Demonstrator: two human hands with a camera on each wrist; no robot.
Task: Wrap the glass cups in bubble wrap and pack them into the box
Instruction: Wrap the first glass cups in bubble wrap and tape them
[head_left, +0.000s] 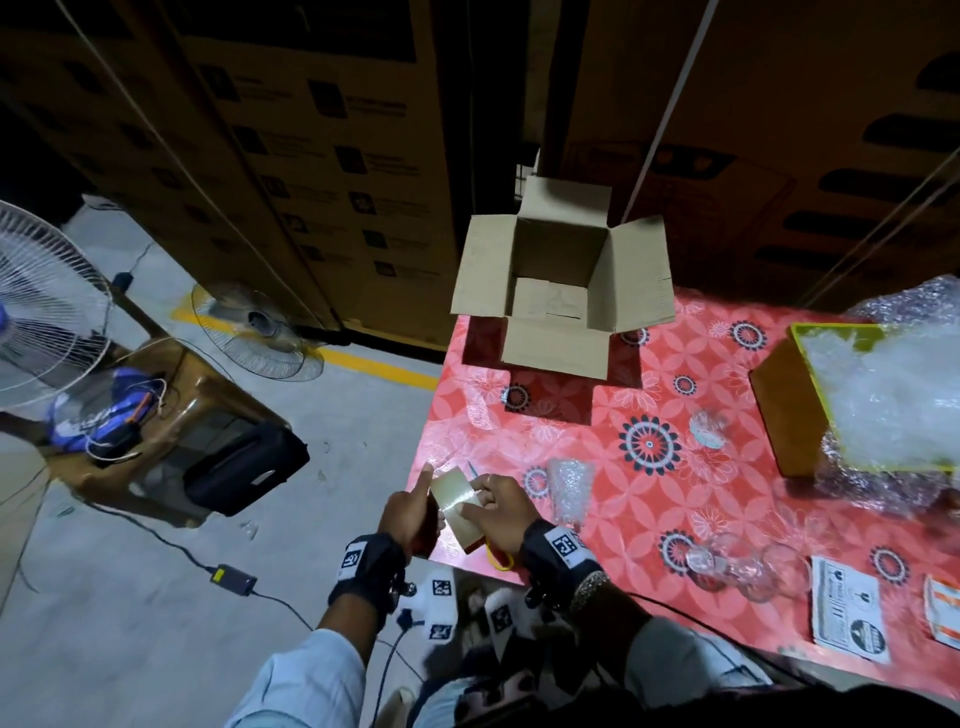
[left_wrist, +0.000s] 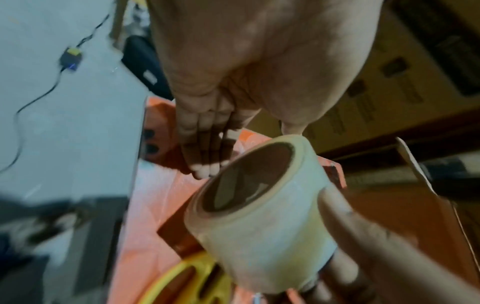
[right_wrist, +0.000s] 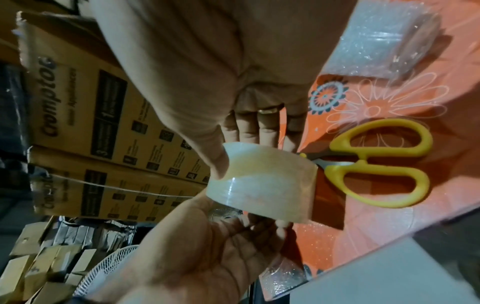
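- Left of the head view: two fans (head_left: 41, 306) stand on the grey floor, with a dark case (head_left: 244, 467) just below the second and a power adapter (head_left: 231, 576) on its cable nearer the bottom.
- Lower centre: the left hand (head_left: 410, 512) and right hand (head_left: 501, 506) meet over the near left corner of the red flowered table (head_left: 623, 493), sharing one roll of clear tape (head_left: 457, 499).
- In the left wrist view the left hand's fingers (left_wrist: 205, 148) lie straight with their tips at the roll's rim; in the right wrist view the right hand's thumb (right_wrist: 213, 148) presses on the roll's outer band, its fingers straight behind it.
- One pair of yellow-handled scissors (right_wrist: 376, 162) lies on the table under the hands.
- Just right of the hands lies one bubble-wrapped cup (head_left: 569, 486), a pale, dimpled, tapering bundle.
- Upper centre: one cardboard box (head_left: 561, 280) stands on the table's far edge, all four flaps folded out.
- Lower right: a cluster of bare glass cups (head_left: 743, 566), clear and hard to count; one more (head_left: 709, 428) lies apart, mid-table.
- Right edge: a yellow-rimmed tray (head_left: 789, 410) heaped with bubble wrap (head_left: 893, 395), with printed labels (head_left: 847, 603) near the bottom.
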